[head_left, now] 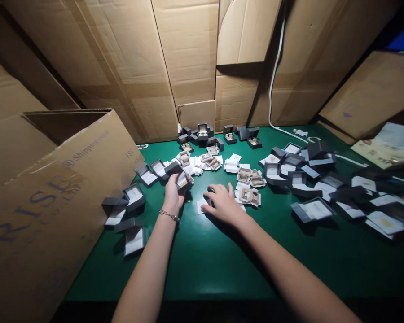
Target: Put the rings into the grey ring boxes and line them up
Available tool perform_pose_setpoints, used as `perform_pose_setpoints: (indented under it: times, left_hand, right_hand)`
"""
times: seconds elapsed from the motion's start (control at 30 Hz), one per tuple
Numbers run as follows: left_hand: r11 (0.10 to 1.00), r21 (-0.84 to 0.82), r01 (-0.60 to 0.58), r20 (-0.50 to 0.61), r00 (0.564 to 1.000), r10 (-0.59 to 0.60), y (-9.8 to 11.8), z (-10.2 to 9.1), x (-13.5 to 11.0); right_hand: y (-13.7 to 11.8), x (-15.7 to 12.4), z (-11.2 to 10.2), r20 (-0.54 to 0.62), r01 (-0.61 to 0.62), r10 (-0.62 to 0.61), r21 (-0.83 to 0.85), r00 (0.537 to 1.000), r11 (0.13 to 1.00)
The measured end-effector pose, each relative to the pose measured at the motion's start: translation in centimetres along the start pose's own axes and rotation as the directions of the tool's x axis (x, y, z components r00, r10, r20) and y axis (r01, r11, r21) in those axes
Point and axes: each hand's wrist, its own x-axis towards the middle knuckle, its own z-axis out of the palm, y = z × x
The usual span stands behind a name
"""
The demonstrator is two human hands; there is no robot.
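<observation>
My left hand (175, 190) is closed around a small dark jewelry box (183, 180) with its lid raised and a pale lining showing. To its right, my right hand (222, 202) lies low over the table, fingers spread, its thumb and fingertips at a small white card (200, 207). Whether the fingertips press on the card I cannot tell. Just right of that hand sits a beige box insert (250, 196). More inserts (212, 160) and white cards (231, 165) lie loosely heaped beyond both hands.
Open jewelry boxes (133, 196) line the left side, and a larger pile of boxes (303, 181) covers the right. Several stand at the back (202, 131). A big carton (63, 179) flanks the green table (202, 269) on the left. A white cable (272, 89) runs down the cardboard behind.
</observation>
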Motion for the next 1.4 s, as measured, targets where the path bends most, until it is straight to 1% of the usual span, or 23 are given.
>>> perform_pose_setpoints:
  times: [0.03,0.1,0.2,0.23,0.27,0.33,0.4,0.5,0.57,0.67,0.73,0.83,0.93,1.03,1.1,1.2,1.3,1.4]
  left_hand:
    - [1.000,0.000,-0.026,-0.026,0.999,0.026,0.0,-0.1,0.2]
    - [0.995,0.034,-0.098,-0.090,0.991,0.101,0.2,-0.4,0.6]
    - [0.967,0.130,-0.220,-0.164,0.957,0.240,0.4,-1.1,1.2]
    - [0.955,0.176,-0.239,-0.167,0.949,0.268,0.5,-1.3,1.3]
    - [0.945,0.225,-0.236,-0.152,0.950,0.273,0.5,-1.5,1.5]
    - [0.930,0.317,-0.185,-0.098,0.969,0.226,0.5,-1.9,1.8]
    - [0.920,0.373,-0.120,-0.045,0.988,0.147,0.4,-2.0,1.8]
    - [0.927,0.374,-0.029,-0.005,0.999,0.033,0.4,-1.8,1.4]
    - [0.937,0.344,0.062,0.033,0.996,-0.078,0.3,-1.4,0.9]
    - [0.909,0.357,0.214,0.046,0.968,-0.246,0.1,-0.9,0.1]
    - [0.875,0.413,0.252,0.042,0.955,-0.295,-0.3,-0.7,-0.2]
    - [0.840,0.503,0.206,0.091,0.953,-0.288,-0.8,-0.8,-0.3]
    - [0.825,0.544,0.154,0.154,0.948,-0.279,-1.1,-1.0,-0.2]
    - [0.841,0.533,0.094,0.239,0.937,-0.256,-1.1,-0.9,-0.3]
    - [0.866,0.499,0.024,0.290,0.938,-0.193,-0.9,-0.8,-0.5]
    - [0.888,0.459,-0.038,0.286,0.952,-0.108,-0.5,-0.6,-0.8]
    - [0.889,0.458,-0.015,0.258,0.959,-0.117,-0.1,-0.5,-1.0]
    - [0.890,0.456,0.007,0.266,0.953,-0.144,-0.1,-0.6,-1.1]
  right_hand:
    - [-0.1,-0.1,0.0,0.039,0.008,-0.007,-0.027,0.999,1.000]
    - [-0.2,-0.2,0.0,0.071,-0.006,0.010,-0.055,0.997,0.998]
    - [0.0,-0.1,-0.2,0.054,-0.051,0.056,-0.093,0.997,0.994]
    - [0.2,-0.1,-0.2,0.038,-0.065,0.069,-0.107,0.997,0.992]
    - [0.3,-0.1,-0.2,0.017,-0.076,0.079,-0.120,0.997,0.990]
    - [0.6,0.0,-0.1,-0.037,-0.093,0.088,-0.136,0.995,0.986]
    - [0.9,0.1,0.1,-0.087,-0.107,0.096,-0.137,0.992,0.985]
    - [1.0,0.2,0.3,-0.130,-0.130,0.116,-0.107,0.985,0.986]
    - [0.9,0.3,0.3,-0.138,-0.139,0.127,-0.079,0.982,0.987]
    - [0.8,0.3,0.2,-0.124,-0.138,0.132,-0.047,0.984,0.989]
    - [0.8,0.3,0.2,-0.101,-0.139,0.135,-0.039,0.986,0.989]
    - [0.9,0.4,0.3,-0.090,-0.148,0.144,-0.040,0.985,0.988]
    - [1.0,0.4,0.4,-0.106,-0.133,0.129,-0.037,0.986,0.990]
    - [1.1,0.5,0.3,-0.139,-0.097,0.096,-0.003,0.986,0.995]
    - [1.1,0.6,0.1,-0.178,-0.078,0.087,0.058,0.980,0.995]
    - [1.0,0.7,-0.1,-0.244,-0.044,0.091,0.188,0.965,0.981]
    - [1.0,0.6,-0.3,-0.305,0.023,0.077,0.309,0.949,0.951]
    - [1.1,0.6,-0.3,-0.340,0.064,0.084,0.403,0.937,0.913]
